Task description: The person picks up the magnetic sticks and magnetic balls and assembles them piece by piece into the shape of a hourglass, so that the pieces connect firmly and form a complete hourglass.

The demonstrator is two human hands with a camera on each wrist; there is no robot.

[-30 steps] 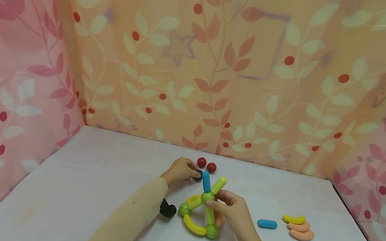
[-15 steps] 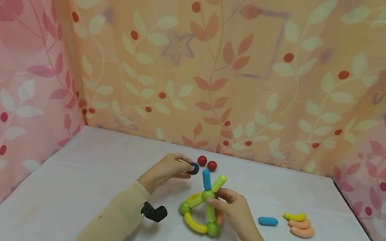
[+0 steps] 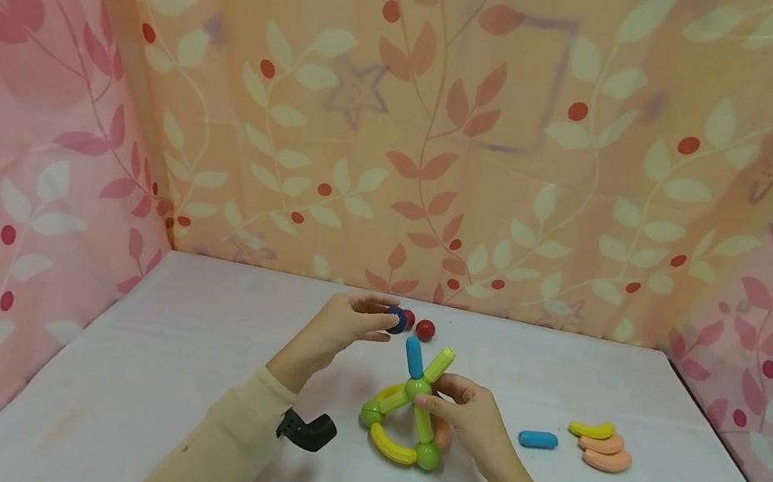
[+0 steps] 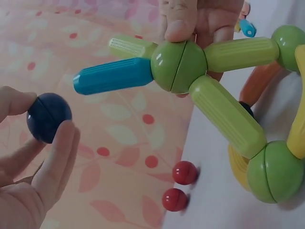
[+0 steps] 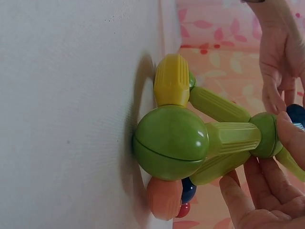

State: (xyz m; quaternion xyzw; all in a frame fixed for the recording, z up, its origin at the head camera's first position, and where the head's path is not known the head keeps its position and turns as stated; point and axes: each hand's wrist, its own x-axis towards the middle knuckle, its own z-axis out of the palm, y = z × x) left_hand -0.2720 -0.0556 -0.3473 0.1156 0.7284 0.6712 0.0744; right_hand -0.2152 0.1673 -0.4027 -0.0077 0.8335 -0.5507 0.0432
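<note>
My left hand (image 3: 341,322) pinches a dark blue ball (image 4: 47,119) between thumb and fingers, up in the air left of a blue rod's tip. That blue rod (image 4: 114,75) and a light green rod (image 3: 440,362) stick up from the top green ball (image 4: 174,64) of a building-toy frame. My right hand (image 3: 475,419) holds this top ball, thumb on one side and fingers behind. Light green rods slope down to green balls (image 5: 169,143) at the base, joined by yellow curved rods (image 3: 392,447) and a peach one (image 5: 164,198). Another dark blue ball (image 5: 189,191) shows behind the base.
Two red balls (image 3: 425,330) lie on the white table (image 3: 131,369) behind the frame. To the right are a loose blue rod (image 3: 538,439), a yellow curved rod (image 3: 592,429) and two peach curved rods (image 3: 606,460). Patterned cloth (image 3: 341,141) encloses the back and sides.
My left hand has drawn the dark blue ball leftward from behind the frame, then raised it. My right hand stays on the top green ball, and the frame keeps its place.
</note>
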